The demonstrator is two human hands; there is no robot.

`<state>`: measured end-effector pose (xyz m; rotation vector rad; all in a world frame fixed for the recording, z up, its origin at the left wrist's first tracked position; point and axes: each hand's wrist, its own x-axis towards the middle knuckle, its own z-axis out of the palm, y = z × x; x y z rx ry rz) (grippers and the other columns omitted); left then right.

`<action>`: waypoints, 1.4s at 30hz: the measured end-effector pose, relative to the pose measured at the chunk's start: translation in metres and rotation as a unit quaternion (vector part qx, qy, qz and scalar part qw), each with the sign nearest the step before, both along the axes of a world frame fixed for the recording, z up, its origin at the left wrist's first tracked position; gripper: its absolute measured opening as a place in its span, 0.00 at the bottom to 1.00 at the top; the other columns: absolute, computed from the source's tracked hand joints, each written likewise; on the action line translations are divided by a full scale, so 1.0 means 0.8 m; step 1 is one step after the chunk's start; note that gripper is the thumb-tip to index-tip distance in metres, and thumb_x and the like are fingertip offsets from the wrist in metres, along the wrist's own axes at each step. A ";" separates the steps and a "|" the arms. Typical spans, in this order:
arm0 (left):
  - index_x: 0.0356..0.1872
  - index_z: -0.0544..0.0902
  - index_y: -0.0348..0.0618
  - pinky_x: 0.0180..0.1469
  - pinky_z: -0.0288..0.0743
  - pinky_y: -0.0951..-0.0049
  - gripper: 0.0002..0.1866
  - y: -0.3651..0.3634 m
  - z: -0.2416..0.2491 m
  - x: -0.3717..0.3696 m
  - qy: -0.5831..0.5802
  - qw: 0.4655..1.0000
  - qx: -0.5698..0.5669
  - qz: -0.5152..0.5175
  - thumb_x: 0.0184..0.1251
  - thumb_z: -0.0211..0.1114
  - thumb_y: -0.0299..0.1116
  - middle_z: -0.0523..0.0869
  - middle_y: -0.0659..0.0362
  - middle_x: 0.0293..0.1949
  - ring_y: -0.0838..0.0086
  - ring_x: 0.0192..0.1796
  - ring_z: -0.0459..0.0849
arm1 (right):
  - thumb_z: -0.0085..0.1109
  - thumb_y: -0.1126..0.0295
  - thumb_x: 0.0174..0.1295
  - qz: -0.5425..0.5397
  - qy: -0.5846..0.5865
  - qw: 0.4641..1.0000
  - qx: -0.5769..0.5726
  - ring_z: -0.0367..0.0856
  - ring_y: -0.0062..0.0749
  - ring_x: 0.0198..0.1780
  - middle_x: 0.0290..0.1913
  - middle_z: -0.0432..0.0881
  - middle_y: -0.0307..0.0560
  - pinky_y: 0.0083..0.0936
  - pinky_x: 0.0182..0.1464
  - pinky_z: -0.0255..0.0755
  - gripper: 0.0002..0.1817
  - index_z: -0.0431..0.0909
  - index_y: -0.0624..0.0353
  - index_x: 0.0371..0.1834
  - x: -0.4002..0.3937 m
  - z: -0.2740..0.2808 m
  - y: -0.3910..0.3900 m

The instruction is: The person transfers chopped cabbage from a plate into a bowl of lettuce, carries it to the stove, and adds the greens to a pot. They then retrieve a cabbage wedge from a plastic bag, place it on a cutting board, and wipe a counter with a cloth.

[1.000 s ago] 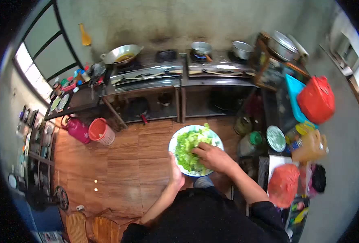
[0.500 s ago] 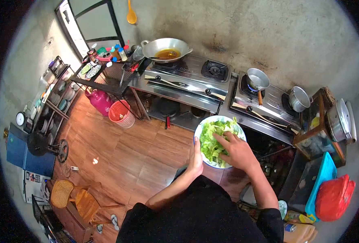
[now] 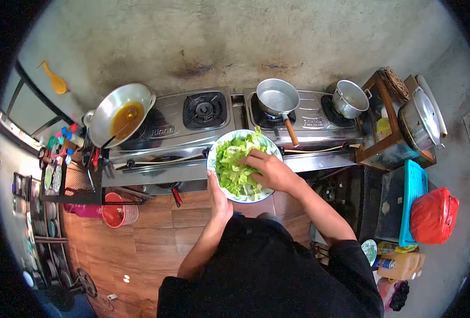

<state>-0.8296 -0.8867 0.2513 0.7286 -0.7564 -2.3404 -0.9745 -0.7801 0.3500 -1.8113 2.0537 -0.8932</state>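
A white bowl with a blue rim [image 3: 273, 147] is full of cut green lettuce [image 3: 229, 161]. My left hand [image 3: 220, 200] grips the bowl at its lower left side, thumb up along the rim. From the right, my right hand [image 3: 271, 170] reaches over the bowl with its fingers curled into the lettuce; the fingertips are partly hidden among the leaves. Just beyond the bowl, a small saucepan [image 3: 277, 96] with a wooden handle sits over a lit burner.
On the left of the stove stands a large wok [image 3: 107, 108] with brown oil. A small pot [image 3: 350, 99] is on the right burner. A wood-framed glass cabinet [image 3: 373, 130], a blue-green tray [image 3: 414, 199] and a red plastic bag [image 3: 434, 215] are on the right. A pink basket [image 3: 123, 212] stands on the floor.
My view has turned and come closer to the stove. The bowl, still in my left hand, is now right before the stove's front edge. My right fingers have curled further into the lettuce.
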 end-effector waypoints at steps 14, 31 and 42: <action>0.72 0.62 0.38 0.71 0.64 0.64 0.37 -0.063 -0.006 -0.159 0.020 1.000 0.017 0.016 0.79 0.42 0.61 0.71 0.54 0.70 0.66 0.70 0.71 | 0.59 0.78 0.56 -0.067 -0.212 0.968 -0.117 0.81 0.35 0.57 0.49 0.85 0.50 0.30 0.64 0.69 0.16 0.81 0.66 0.49 -0.177 0.000 -0.080; 0.74 0.60 0.38 0.73 0.60 0.62 0.39 -0.047 0.003 -0.253 -0.022 0.990 0.023 0.139 0.78 0.40 0.63 0.68 0.53 0.73 0.64 0.72 0.68 | 0.63 0.75 0.64 -0.013 -0.376 0.922 -0.090 0.79 0.23 0.51 0.48 0.83 0.41 0.23 0.56 0.73 0.13 0.79 0.63 0.52 -0.341 -0.015 -0.093; 0.76 0.57 0.41 0.74 0.59 0.59 0.42 -0.047 -0.031 -0.236 -0.014 0.978 0.005 0.209 0.76 0.41 0.66 0.65 0.53 0.74 0.60 0.74 0.65 | 0.64 0.71 0.62 -0.097 -0.298 0.949 0.039 0.81 0.26 0.45 0.43 0.85 0.43 0.26 0.50 0.75 0.14 0.81 0.62 0.51 -0.481 -0.088 -0.078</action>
